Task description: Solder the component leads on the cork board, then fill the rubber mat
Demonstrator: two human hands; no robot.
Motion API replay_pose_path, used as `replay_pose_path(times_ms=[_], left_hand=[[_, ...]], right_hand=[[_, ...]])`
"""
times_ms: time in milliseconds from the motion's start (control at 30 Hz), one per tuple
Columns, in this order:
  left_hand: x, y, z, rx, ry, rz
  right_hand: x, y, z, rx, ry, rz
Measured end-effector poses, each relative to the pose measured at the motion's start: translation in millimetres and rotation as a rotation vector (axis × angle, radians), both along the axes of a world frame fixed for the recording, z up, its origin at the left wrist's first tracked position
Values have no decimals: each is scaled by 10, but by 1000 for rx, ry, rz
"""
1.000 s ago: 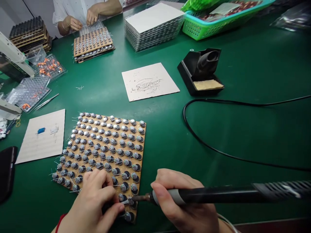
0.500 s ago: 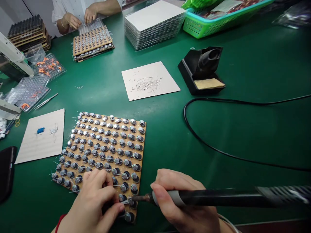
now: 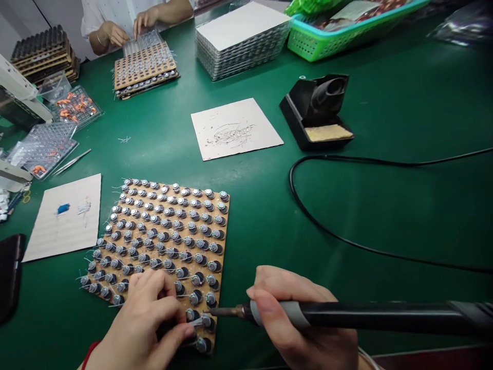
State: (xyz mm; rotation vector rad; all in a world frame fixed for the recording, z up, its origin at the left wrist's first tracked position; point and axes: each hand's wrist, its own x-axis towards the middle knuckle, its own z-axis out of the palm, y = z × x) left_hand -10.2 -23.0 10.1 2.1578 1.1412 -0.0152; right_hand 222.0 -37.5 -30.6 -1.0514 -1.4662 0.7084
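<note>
My right hand (image 3: 296, 313) is wrapped round a soldering iron (image 3: 358, 314), its tip pointing left at the board's right edge, just above one of the small round metal parts (image 3: 208, 322). Low over the board, my left hand (image 3: 150, 313) is closed on what looks like tweezers (image 3: 197, 322). Only their pale metal tips show, at that same part; the rest is hidden in the fingers. The brown board (image 3: 227, 216) holds rows of these silvery round parts in dark holes, several with thin wires sticking out.
Beyond the board lie a card with wire scraps (image 3: 265, 128) and a black iron stand with a sponge (image 3: 316, 113). A black cable (image 3: 295, 185) loops at right. At left are another card (image 3: 42, 226) and loose tweezers (image 3: 73, 162). A co-worker's hands (image 3: 115, 35) touch a clear tray.
The soldering iron and my right hand have moved slightly right, so the tip has drawn back from the round part. My left hand stays nearly in place. The view has shifted a little.
</note>
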Motion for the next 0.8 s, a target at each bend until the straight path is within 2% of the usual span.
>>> replay_pose_path(times_ms=[167,267,467,667,800], left_hand=[[-104,62,87,-13,-16,74],[-39,126,98,-9,-27,43],[176,203,1,29,1,-5],[155,184,-32,46,0,5],[170,90,-77,114,-39,40]], right_hand=[[61,-1,41,-24,88,-40],[122,57,105,-38,55,-39],[129,180,104,-18,4,-36],[95,181,43,0,6,-37],[94,187,59,6,6,-27]])
